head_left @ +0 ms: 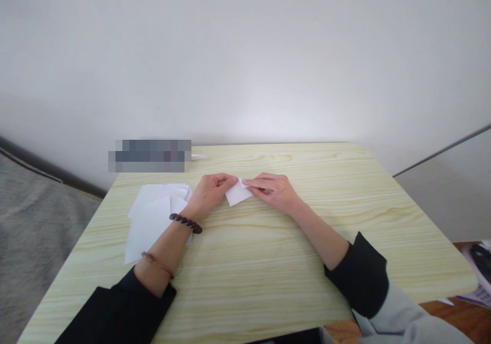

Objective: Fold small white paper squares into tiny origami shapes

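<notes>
A small white folded piece of paper (238, 195) is held between my two hands over the middle of the table. My left hand (214, 193) pinches its upper left edge between thumb and fingers. From the other side, the fingertips of my right hand (274, 190) close on its upper right part, where a small flap shows. Under and beside my left forearm lie several loose white sheets of paper (148, 226), overlapping one another. My left wrist and forearm hide part of these sheets.
The light wood-grain table (268, 277) stands against a white wall (268, 57). At its back left is a blurred-out dark object (149, 155), with a thin white item (200, 156) beside it. A grey fabric surface (30, 231) lies left of the table.
</notes>
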Demonstrator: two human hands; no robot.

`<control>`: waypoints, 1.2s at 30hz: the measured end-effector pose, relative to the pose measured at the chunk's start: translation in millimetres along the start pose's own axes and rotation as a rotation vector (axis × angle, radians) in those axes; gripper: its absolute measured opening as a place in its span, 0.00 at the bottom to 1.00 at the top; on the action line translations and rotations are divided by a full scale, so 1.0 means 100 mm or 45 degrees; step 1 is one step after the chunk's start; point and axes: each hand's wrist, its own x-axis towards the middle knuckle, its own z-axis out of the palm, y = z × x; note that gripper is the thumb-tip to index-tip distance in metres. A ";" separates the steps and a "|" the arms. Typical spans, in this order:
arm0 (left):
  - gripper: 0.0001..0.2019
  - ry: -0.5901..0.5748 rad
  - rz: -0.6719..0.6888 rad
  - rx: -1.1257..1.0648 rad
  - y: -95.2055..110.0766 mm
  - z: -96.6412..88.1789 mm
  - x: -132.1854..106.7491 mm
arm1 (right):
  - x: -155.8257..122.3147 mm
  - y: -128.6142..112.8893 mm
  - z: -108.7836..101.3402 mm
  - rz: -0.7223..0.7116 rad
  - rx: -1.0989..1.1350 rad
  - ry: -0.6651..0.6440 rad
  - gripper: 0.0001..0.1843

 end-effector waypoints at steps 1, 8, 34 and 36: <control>0.20 0.001 0.001 -0.005 0.00 0.00 0.00 | 0.00 0.00 0.00 -0.004 0.025 0.006 0.13; 0.20 -0.027 0.019 -0.005 0.03 0.00 -0.02 | 0.00 0.00 0.01 0.000 0.074 0.026 0.13; 0.18 -0.008 0.095 0.058 0.01 0.01 -0.01 | 0.04 -0.05 -0.01 0.569 0.431 -0.083 0.12; 0.19 -0.014 0.099 0.067 0.01 0.01 -0.01 | 0.04 -0.05 0.00 0.577 0.425 -0.081 0.11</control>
